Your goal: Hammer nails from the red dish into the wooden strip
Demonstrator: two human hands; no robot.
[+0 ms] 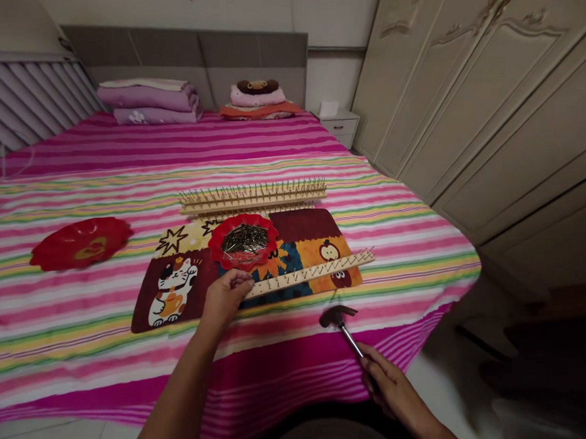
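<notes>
My right hand (387,378) is wrapped round the handle of a claw hammer (351,337), whose head hangs over the near side of the bed. At the left end of a pale wooden strip (303,276), my left hand (228,292) is closed with thumb and fingers together on the wood. Whether a nail is also between those fingertips, I cannot tell. Nails stick up along the strip, several of them leaning. Just beyond my left hand, a red scalloped dish (217,255) holds a heap of loose nails (245,240).
A patterned mat (145,312) lies under the strip and dish. Behind it, more wooden strips (252,198) bristle with upright nails. To the left is a red plate (83,243) on the striped bedspread (83,348). Folded bedding (149,99) sits by the headboard; a wardrobe (468,99) stands right.
</notes>
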